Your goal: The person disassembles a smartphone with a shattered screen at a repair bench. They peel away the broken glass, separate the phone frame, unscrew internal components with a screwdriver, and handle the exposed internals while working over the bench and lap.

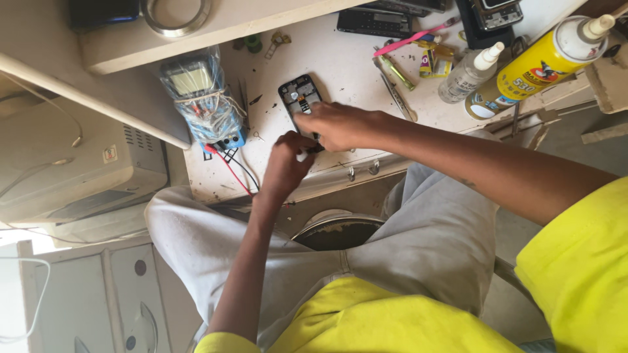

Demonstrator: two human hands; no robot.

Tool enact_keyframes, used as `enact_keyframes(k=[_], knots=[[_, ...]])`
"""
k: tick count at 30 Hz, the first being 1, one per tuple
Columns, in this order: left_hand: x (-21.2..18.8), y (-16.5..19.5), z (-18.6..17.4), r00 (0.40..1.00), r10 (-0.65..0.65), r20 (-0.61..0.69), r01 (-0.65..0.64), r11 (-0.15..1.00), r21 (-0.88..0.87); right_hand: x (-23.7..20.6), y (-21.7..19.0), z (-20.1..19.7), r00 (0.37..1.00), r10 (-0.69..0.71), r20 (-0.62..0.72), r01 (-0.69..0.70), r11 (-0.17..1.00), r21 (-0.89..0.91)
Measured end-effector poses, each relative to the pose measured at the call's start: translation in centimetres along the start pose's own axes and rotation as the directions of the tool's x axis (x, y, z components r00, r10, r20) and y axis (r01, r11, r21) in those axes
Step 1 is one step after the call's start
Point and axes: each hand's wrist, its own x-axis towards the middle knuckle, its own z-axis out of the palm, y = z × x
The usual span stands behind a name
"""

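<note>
Left of centre on white table (340, 65): plastic-wrapped blue multimeter (199, 98), red and black leads trailing. Just right: opened black phone body (299, 95), long axis near vertical in view, top end toward shelf. Left hand (286, 163) curled shut, contents indiscernible. Right hand (340, 124) pressing phone's lower end. Farther right: yellow glue bottle (540, 62), clear bottle (470, 73).

black phone (299, 96), yellow spray can (531, 68), blue multimeter (199, 98)

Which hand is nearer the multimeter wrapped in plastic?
Left. The left hand sits just right of the multimeter, by its red and black leads; the right hand lies farther off, on the opened phone.
</note>
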Motion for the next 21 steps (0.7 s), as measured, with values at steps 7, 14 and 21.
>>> enact_keyframes(k=[7,14,21], knots=[[-0.2,0.1,2.4,0.997,-0.019,-0.07,0.026,0.994,0.105,-0.1,0.2,0.1,0.984,-0.146,-0.105,0.15,0.988,0.03],[0.7,-0.7,3.2,0.996,-0.028,-0.082,0.038,0.992,0.117,-0.2,-0.6,-0.1,0.993,0.121,0.004,-0.121,0.992,-0.024],[1.6,-1.1,2.7,0.995,-0.078,-0.058,0.085,0.988,0.127,-0.6,-0.6,0.7,0.986,0.165,-0.004,-0.165,0.986,-0.028]])
